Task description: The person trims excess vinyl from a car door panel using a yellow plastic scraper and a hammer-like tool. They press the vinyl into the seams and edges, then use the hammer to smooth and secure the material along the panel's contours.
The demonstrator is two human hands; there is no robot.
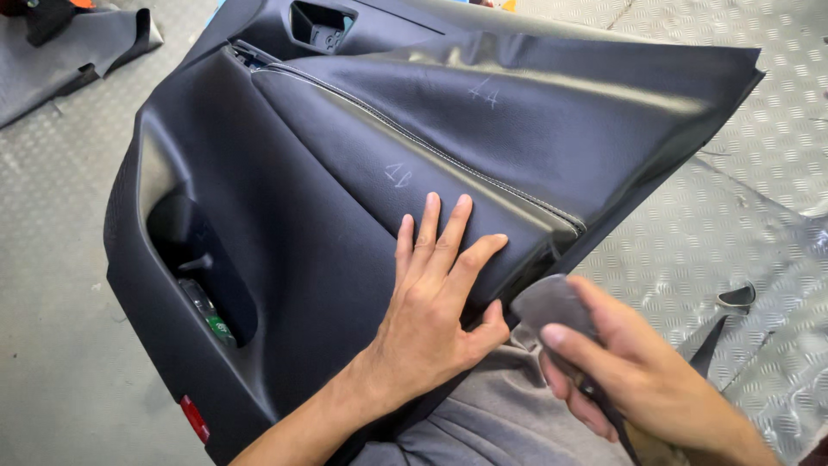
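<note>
A black car door panel (pixel 285 259) leans across my lap, covered in part by black leather sheet (pixel 517 121) with a stitched seam and chalk marks. My left hand (pixel 435 302) lies flat on the leather near the panel's lower edge, fingers spread. My right hand (pixel 621 362) pinches the grey underside of the leather flap (pixel 548 302) at that edge, thumb on top, folded back from the panel.
The panel has a door pocket (pixel 203 267) with a small bottle inside, a red reflector (pixel 195 418) at its bottom corner and a handle recess (pixel 321 26) at the top. Grey textured matting (pixel 733 233) covers the floor. Leather offcuts (pixel 737 298) lie right; another dark piece (pixel 69 47) lies top left.
</note>
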